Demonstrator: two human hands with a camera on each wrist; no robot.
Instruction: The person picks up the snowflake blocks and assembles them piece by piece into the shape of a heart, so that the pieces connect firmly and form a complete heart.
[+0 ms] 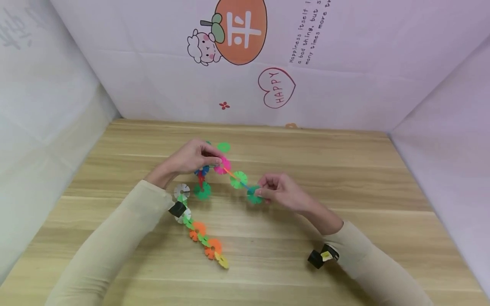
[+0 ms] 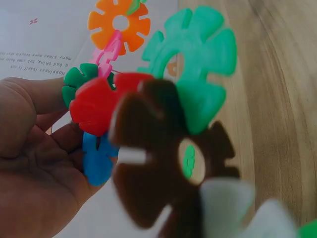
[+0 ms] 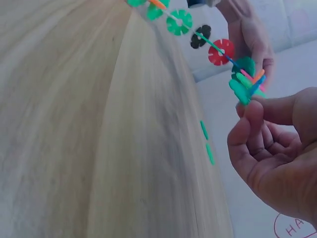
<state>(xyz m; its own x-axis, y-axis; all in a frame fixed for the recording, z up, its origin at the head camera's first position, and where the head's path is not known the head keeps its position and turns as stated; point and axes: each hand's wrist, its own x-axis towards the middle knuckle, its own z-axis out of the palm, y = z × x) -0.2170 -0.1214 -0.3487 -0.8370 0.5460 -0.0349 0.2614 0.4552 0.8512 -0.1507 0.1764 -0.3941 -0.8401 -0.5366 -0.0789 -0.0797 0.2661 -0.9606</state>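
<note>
A long chain of interlocking notched plastic discs hangs between and below both hands. My left hand (image 1: 193, 157) pinches it beside a pink disc (image 1: 222, 165); in the left wrist view, a red disc (image 2: 99, 101) and a blurred brown disc (image 2: 138, 163) are close by. My right hand (image 1: 283, 191) grips the dark green disc (image 1: 254, 195) at the chain's right end between thumb and fingertips. A light green disc (image 1: 239, 180) lies along the stretch between the hands. Below my left wrist, the chain runs past white and orange discs to a yellow disc (image 1: 222, 260).
Just beyond my left hand, a loose green disc (image 1: 223, 147) lies on the wooden table (image 1: 344, 170); another is partly hidden by that hand. A printed white cloth (image 1: 325, 97) rises at the back, with white walls on either side.
</note>
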